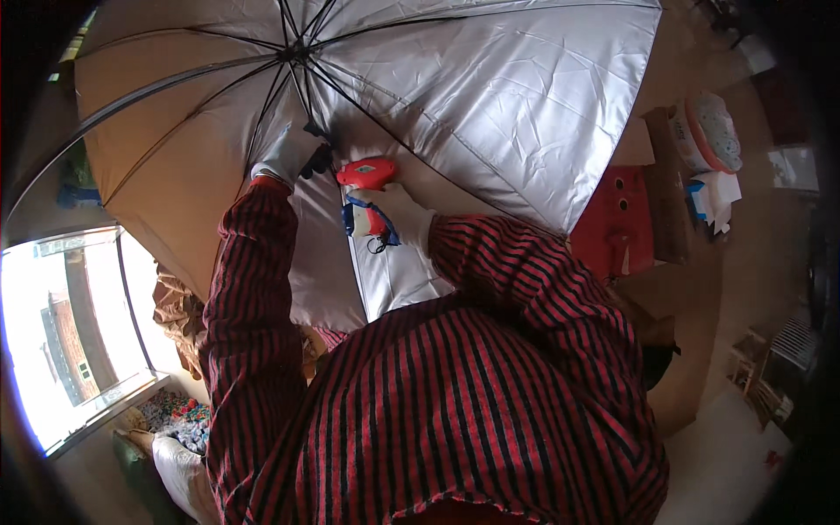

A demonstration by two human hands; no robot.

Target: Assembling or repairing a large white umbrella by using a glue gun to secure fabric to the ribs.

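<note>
A large open umbrella (pixel 516 105) spreads in front of me, its silvery inner side and dark ribs showing. My right hand (pixel 398 213), in a pale glove, grips a red handheld tool (pixel 367 172) with a rounded head and a blue and white lower end. A dark cord loop hangs beside that end. To the left, my left hand (pixel 296 156) lies against the silvery fabric below the umbrella's hub (pixel 296 52). It wears a pale glove, and its fingers curl round at a black shape; whether this is part of the glove or a held piece cannot be made out.
The umbrella's shaft (pixel 140 98) curves off to the left. Beyond its right edge stand a red box (pixel 617 210), cardboard and a white tub (pixel 707 131). A bright window (pixel 66 324) is at left, above a heap of colourful scraps (pixel 179 416). A wooden rack (pixel 748 359) stands at far right.
</note>
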